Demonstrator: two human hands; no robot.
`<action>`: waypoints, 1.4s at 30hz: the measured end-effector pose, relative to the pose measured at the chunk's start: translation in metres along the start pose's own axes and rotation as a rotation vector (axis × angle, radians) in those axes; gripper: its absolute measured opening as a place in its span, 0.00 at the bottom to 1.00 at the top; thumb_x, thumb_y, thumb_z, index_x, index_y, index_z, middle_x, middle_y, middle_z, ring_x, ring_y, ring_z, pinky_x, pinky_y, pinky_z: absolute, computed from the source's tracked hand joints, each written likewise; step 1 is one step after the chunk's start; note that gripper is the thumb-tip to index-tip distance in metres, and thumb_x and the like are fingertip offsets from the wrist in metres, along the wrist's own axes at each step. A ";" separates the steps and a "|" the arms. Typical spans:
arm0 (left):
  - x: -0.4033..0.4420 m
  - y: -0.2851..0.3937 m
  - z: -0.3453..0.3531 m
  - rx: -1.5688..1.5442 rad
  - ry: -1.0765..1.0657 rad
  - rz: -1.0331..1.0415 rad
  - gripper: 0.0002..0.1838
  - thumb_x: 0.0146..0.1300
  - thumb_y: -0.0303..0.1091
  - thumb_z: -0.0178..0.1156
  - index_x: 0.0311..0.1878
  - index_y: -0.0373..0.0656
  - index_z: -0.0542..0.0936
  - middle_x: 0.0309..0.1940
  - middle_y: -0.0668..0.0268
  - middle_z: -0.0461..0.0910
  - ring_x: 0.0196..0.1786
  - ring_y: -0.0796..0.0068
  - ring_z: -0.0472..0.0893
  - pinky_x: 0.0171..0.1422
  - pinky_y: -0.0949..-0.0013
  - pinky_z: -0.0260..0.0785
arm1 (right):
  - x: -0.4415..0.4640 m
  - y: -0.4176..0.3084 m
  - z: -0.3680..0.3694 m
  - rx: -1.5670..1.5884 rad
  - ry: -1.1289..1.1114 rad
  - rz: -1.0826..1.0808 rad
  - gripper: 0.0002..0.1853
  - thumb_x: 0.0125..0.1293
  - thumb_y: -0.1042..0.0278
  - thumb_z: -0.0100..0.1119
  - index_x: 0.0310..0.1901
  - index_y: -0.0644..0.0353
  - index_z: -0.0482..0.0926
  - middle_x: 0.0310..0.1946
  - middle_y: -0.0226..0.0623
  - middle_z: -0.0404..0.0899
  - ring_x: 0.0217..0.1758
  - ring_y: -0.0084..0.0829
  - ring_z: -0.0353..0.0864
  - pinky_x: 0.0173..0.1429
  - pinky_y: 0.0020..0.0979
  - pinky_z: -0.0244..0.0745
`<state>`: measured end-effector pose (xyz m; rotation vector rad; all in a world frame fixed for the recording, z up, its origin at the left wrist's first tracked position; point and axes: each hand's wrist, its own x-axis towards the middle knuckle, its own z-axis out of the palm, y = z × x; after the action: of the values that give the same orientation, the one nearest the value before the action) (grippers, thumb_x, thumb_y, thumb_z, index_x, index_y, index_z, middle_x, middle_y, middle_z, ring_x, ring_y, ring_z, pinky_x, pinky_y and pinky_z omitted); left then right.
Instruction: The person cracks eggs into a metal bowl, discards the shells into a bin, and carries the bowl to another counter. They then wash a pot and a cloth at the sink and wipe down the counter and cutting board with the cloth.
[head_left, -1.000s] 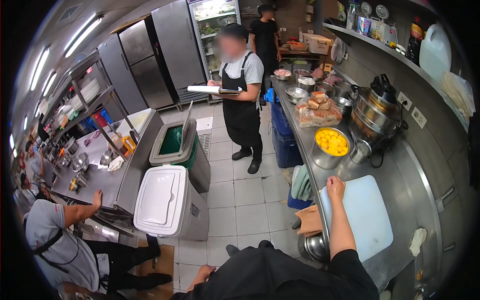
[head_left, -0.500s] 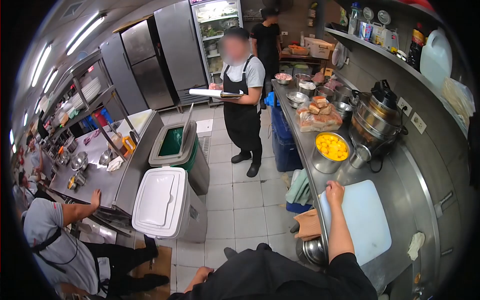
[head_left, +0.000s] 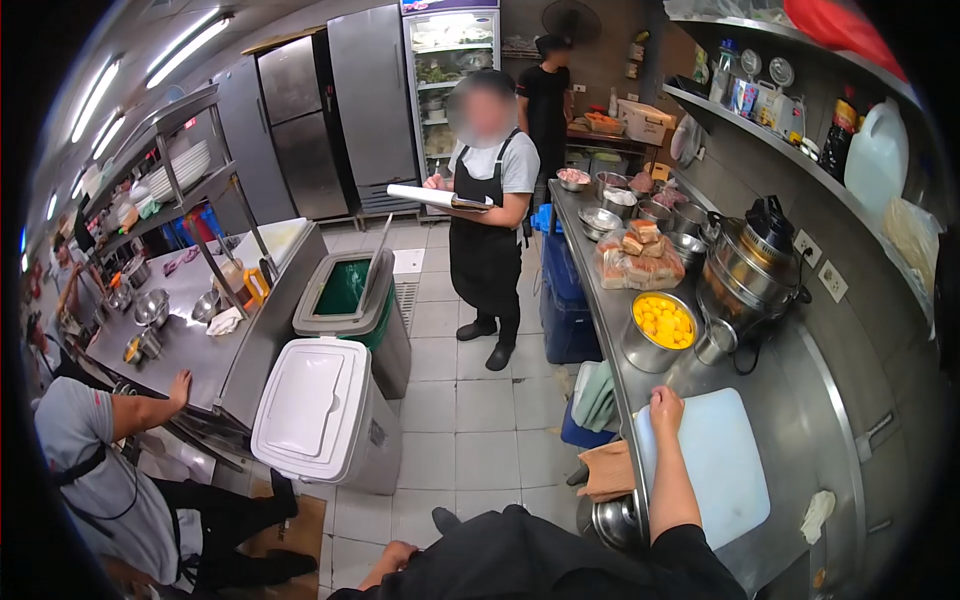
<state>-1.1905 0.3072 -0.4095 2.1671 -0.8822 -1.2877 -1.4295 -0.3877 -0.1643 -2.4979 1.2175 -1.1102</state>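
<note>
My right hand (head_left: pixel 666 410) rests, fingers curled in, at the far left corner of a white cutting board (head_left: pixel 715 465) on the steel counter. No object shows in it. Just beyond stands a steel pot (head_left: pixel 645 352) filled with yellow egg yolks (head_left: pixel 664 322). A small steel cup (head_left: pixel 714 342) is beside the pot. My left hand (head_left: pixel 399 555) is low by my body at the bottom of the view, its fingers loosely curled and nothing seen in them. My black clothing hides part of that arm.
Bagged bread (head_left: pixel 640 260), steel bowls and a large steel appliance (head_left: pixel 750 255) stand farther along the counter. A person in an apron (head_left: pixel 485 230) holds a clipboard (head_left: pixel 440 198). Bins (head_left: pixel 310 410) line the left side, where another person (head_left: pixel 100 450) leans on a table.
The view has shifted slightly, so the surroundings sit a little differently in frame. My right hand stays at the board's corner. The person with the clipboard still holds it.
</note>
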 end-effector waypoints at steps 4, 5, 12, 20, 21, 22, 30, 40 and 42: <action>0.012 -0.005 0.002 0.015 -0.059 -0.055 0.17 0.60 0.48 0.58 0.44 0.47 0.83 0.34 0.59 0.85 0.39 0.58 0.84 0.44 0.56 0.76 | 0.005 -0.010 -0.005 -0.088 -0.133 0.096 0.09 0.65 0.64 0.56 0.31 0.58 0.82 0.36 0.40 0.83 0.44 0.44 0.81 0.54 0.44 0.69; 0.015 -0.006 0.000 0.019 -0.075 -0.070 0.17 0.60 0.48 0.58 0.43 0.47 0.84 0.33 0.59 0.85 0.38 0.58 0.84 0.43 0.56 0.76 | 0.004 -0.014 -0.005 -0.094 -0.129 0.090 0.09 0.65 0.64 0.56 0.31 0.58 0.82 0.36 0.40 0.83 0.44 0.44 0.81 0.54 0.44 0.69; 0.050 0.002 -0.011 0.056 -0.262 -0.324 0.20 0.65 0.51 0.56 0.40 0.43 0.84 0.27 0.60 0.84 0.31 0.62 0.84 0.38 0.58 0.77 | -0.005 -0.032 0.013 -0.313 -0.106 0.035 0.08 0.58 0.63 0.58 0.29 0.56 0.83 0.35 0.39 0.82 0.47 0.44 0.79 0.59 0.45 0.67; 0.057 0.015 -0.088 -0.143 -0.077 -0.351 0.26 0.70 0.51 0.50 0.27 0.38 0.82 0.20 0.61 0.81 0.20 0.67 0.79 0.28 0.61 0.74 | -0.004 -0.037 0.018 -0.343 -0.120 0.086 0.07 0.56 0.63 0.58 0.30 0.52 0.85 0.34 0.38 0.82 0.47 0.44 0.78 0.60 0.45 0.67; 0.072 -0.009 -0.086 -0.095 -0.092 -0.230 0.25 0.69 0.50 0.51 0.27 0.38 0.82 0.20 0.61 0.81 0.20 0.67 0.80 0.27 0.61 0.74 | -0.004 -0.040 0.018 -0.346 -0.109 0.076 0.07 0.56 0.63 0.58 0.30 0.52 0.85 0.34 0.38 0.82 0.46 0.44 0.78 0.59 0.46 0.67; 0.077 -0.013 -0.093 -0.067 -0.102 -0.169 0.24 0.69 0.49 0.51 0.27 0.38 0.82 0.20 0.61 0.81 0.21 0.67 0.80 0.27 0.61 0.73 | -0.004 -0.042 0.018 -0.348 -0.098 0.068 0.07 0.57 0.63 0.58 0.29 0.52 0.85 0.33 0.39 0.82 0.46 0.44 0.78 0.58 0.46 0.68; 0.090 -0.014 -0.159 0.116 -0.055 -0.118 0.14 0.63 0.40 0.57 0.32 0.39 0.82 0.24 0.61 0.84 0.26 0.69 0.83 0.29 0.61 0.75 | -0.001 -0.048 0.017 -0.385 -0.155 0.157 0.07 0.57 0.61 0.60 0.30 0.52 0.85 0.35 0.40 0.82 0.46 0.45 0.78 0.59 0.46 0.68; 0.063 0.067 -0.244 -0.379 0.986 -0.018 0.12 0.65 0.38 0.58 0.42 0.40 0.83 0.44 0.56 0.85 0.46 0.60 0.84 0.51 0.59 0.74 | -0.001 -0.051 0.018 -0.391 -0.112 0.156 0.08 0.56 0.62 0.58 0.28 0.55 0.85 0.34 0.42 0.82 0.46 0.45 0.78 0.59 0.45 0.68; 0.048 0.076 -0.268 -0.181 1.151 -0.021 0.14 0.66 0.40 0.58 0.46 0.40 0.82 0.53 0.54 0.81 0.56 0.56 0.79 0.59 0.56 0.70 | -0.003 -0.050 0.020 -0.377 -0.109 0.167 0.09 0.57 0.63 0.58 0.28 0.56 0.85 0.34 0.42 0.82 0.46 0.46 0.77 0.59 0.45 0.67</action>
<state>-0.9568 0.2385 -0.2663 2.2357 -0.2339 0.0188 -1.3861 -0.3558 -0.1592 -2.6070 1.7006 -0.7509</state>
